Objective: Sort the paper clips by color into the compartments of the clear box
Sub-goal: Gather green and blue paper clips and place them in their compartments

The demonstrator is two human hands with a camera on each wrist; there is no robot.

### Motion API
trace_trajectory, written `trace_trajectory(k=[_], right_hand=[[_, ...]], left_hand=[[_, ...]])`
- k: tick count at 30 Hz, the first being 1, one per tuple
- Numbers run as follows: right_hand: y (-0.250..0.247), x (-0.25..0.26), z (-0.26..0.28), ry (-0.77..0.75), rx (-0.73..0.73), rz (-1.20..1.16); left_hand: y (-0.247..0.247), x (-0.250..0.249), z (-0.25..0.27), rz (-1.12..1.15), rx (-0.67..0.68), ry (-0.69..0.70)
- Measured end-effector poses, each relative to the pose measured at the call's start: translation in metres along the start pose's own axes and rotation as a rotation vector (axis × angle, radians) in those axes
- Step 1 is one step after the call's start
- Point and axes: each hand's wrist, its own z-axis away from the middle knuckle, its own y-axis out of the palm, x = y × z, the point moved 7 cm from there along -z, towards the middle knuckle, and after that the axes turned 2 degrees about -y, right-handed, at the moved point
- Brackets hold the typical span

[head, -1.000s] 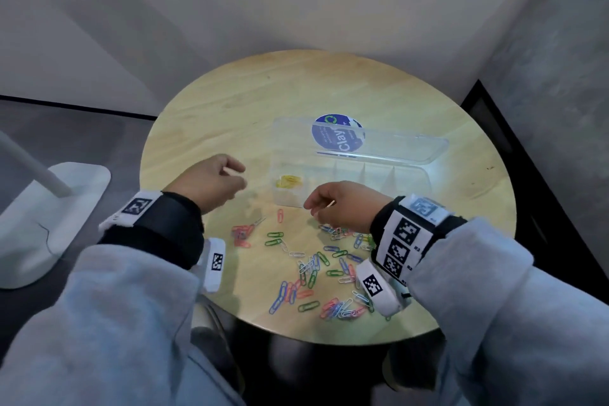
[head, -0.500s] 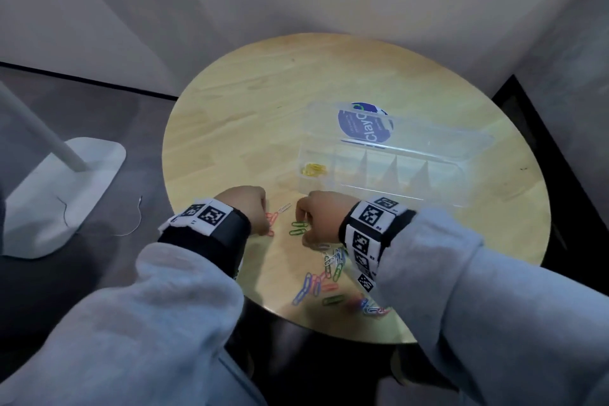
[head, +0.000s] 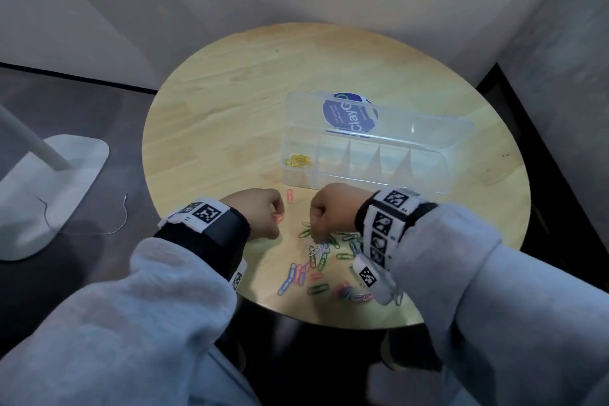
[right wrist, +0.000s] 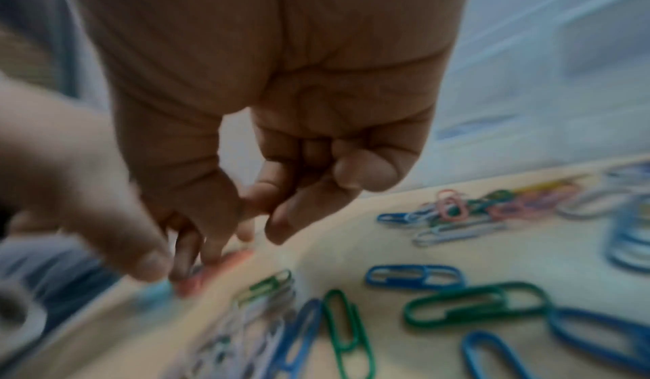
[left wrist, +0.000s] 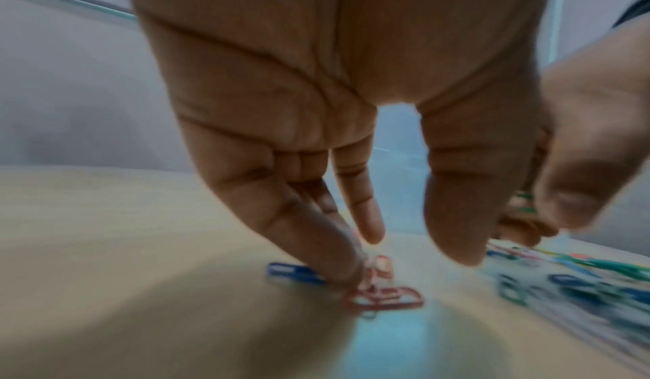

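Note:
The clear box (head: 428,171) stands open on the round wooden table (head: 230,109), with yellow clips (head: 298,160) in its leftmost compartment. Loose clips (head: 321,255) in blue, green, red and white lie near the front edge. My left hand (left wrist: 404,265) points down with straight fingers, thumb apart. One fingertip (left wrist: 346,271) presses on red clips (left wrist: 387,297) beside a blue clip (left wrist: 292,271). My right hand (right wrist: 246,218) hovers just to the right with curled fingers. In the left wrist view it pinches green clips (left wrist: 526,204) above the table.
The box's lid (head: 412,125) lies back behind it, over a blue round sticker (head: 352,115). A single red clip (head: 290,196) lies between my left hand and the box. A white lamp base (head: 49,191) stands on the floor to the left. Walls close in behind and right.
Both hands have come down from beside the box to the loose clips near the front edge. The left now touches the red clips; the right is over the green ones.

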Motion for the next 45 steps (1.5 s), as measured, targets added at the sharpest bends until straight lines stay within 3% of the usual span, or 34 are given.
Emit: trace_trajectory(k=[6, 10, 16, 21, 25, 28, 34, 41, 43, 45], right_hand=[[-0.013, -0.054, 0.031, 0.083, -0.133, -0.481], [0.000, -0.076, 0.043, 0.117, -0.118, -0.704], [0.012, -0.089, 0.053, 0.163, -0.077, -0.787], [0.010, -0.087, 0.049, 0.166, -0.128, -0.749], [0.014, -0.082, 0.049, 0.204, -0.100, -0.662], [0.017, -0.077, 0.050, 0.207, -0.048, -0.537], [0.014, -0.064, 0.052, 0.234, -0.052, -0.055], [0.022, -0.047, 0.043, 0.203, -0.034, 0.087], [0.023, -0.047, 0.041, 0.210, -0.030, 0.077], [0.023, -0.046, 0.039, 0.212, -0.045, 0.079]], left_hand=[[0.015, -0.031, 0.013, -0.125, 0.004, 0.055], [0.032, -0.044, 0.015, -0.198, 0.047, 0.025], [0.039, -0.053, 0.012, -0.215, 0.039, 0.019], [0.041, -0.055, 0.014, -0.205, 0.054, 0.046], [0.036, -0.047, 0.016, -0.034, 0.081, 0.050], [0.024, -0.040, 0.015, 0.215, 0.111, 0.071], [-0.005, -0.029, 0.014, 0.790, 0.137, 0.055], [-0.005, -0.022, 0.012, 1.214, 0.237, -0.059], [-0.002, -0.024, 0.010, 1.219, 0.253, -0.097], [0.001, -0.025, 0.005, 1.055, 0.195, -0.125]])
